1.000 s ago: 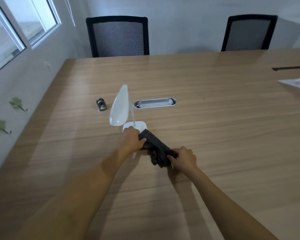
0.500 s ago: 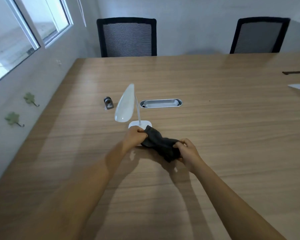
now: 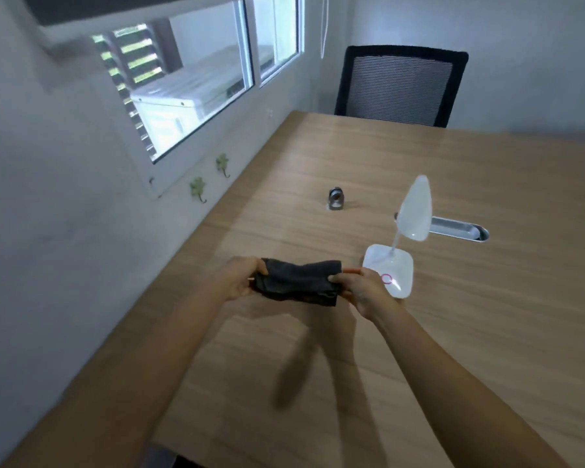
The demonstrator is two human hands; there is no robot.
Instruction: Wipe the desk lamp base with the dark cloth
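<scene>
Since the earlier frame, both hands had lifted the dark cloth away from the lamp base and carried it to the left, and the head camera had swung left so that the window and wall filled much of the picture.

From the head view, the dark cloth (image 3: pixel 298 282) was stretched between the two hands above the wooden desk (image 3: pixel 453 332), near its left edge. The left hand (image 3: pixel 237 282) pinched the cloth's left end with fingers curled around it. The right hand (image 3: pixel 360 292) gripped the right end, fingers closed on the fabric. The cloth hung bunched and folded, clear of the desk surface, casting a blurred shadow below.

The white desk lamp base (image 3: pixel 390 270) sat flat on the desk just to the right of the right hand, with a small pink ring mark near its front. A thin stem rose from the base to the white lamp head (image 3: pixel 416 209), which tilted upward. The cloth was not touching the base.

Behind the lamp lay a silver oval cable port (image 3: pixel 460 229) set into the desk. A small grey metal object (image 3: pixel 335 198) stood farther left. A black mesh chair (image 3: pixel 399 86) stood at the far end. On the left wall were a window (image 3: pixel 196 82) and two green leaf-shaped hooks (image 3: pixel 198 189).
</scene>
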